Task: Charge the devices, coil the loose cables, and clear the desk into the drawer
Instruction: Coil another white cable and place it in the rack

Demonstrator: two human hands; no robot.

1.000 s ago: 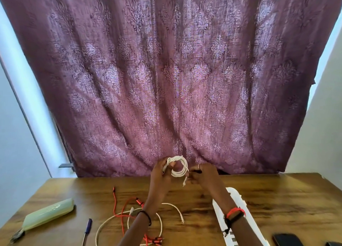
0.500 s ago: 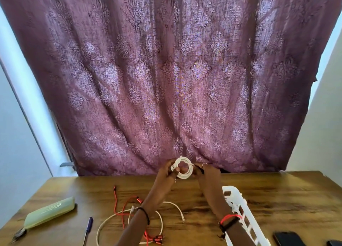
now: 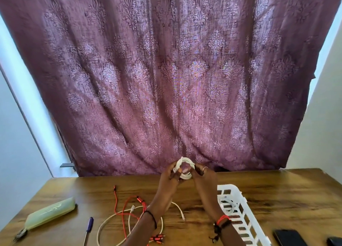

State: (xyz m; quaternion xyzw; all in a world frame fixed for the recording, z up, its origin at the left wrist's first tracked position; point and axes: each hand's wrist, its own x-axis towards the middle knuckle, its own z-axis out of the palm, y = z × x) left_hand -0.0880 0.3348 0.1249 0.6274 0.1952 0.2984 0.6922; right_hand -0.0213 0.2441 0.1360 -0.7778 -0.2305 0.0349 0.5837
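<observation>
A small coil of white cable (image 3: 185,167) is held up above the far side of the wooden desk (image 3: 277,190). My left hand (image 3: 169,175) grips its left side and my right hand (image 3: 203,175) pinches its right side. On the desk below my left forearm lie a loose white cable (image 3: 111,219) and a red cable (image 3: 122,208), tangled together. A white plastic basket (image 3: 238,208) stands by my right forearm, with another coiled white cable (image 3: 228,205) inside it. A dark phone (image 3: 286,237) lies at the bottom right.
A pale green pouch (image 3: 50,213) lies at the left of the desk, with a blue pen (image 3: 88,227) beside it. A second dark device (image 3: 335,242) sits at the bottom right corner. A purple patterned curtain (image 3: 166,79) hangs behind the desk.
The dangling end of the white cable has been tucked into the coil. Both hands stay on the coil, now closer together, and more of the basket shows.
</observation>
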